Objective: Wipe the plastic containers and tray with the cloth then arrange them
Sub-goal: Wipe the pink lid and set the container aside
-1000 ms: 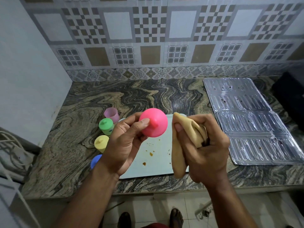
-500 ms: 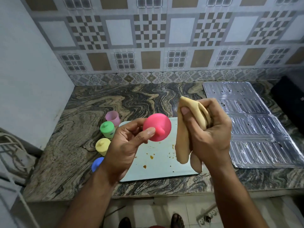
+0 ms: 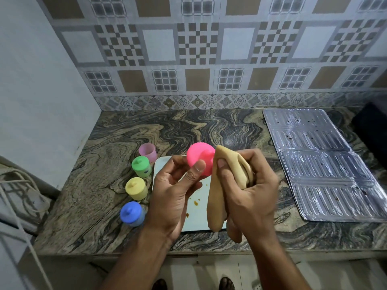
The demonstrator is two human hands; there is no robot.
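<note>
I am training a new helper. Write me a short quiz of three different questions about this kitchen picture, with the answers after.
1. True or false: the left hand holds the pink lid.
2. Multiple choice: on the counter, which container stands without a lid? A) green B) yellow C) blue D) pale pink
3. Fill the gap: the beige cloth is gripped in the ____ hand.

Key
1. True; thumb and fingers pinch it above the white tray.
2. D; the pale pink cup is open, while the green container, yellow container and blue container are capped.
3. Right; the right hand presses the cloth to the lid.
</note>
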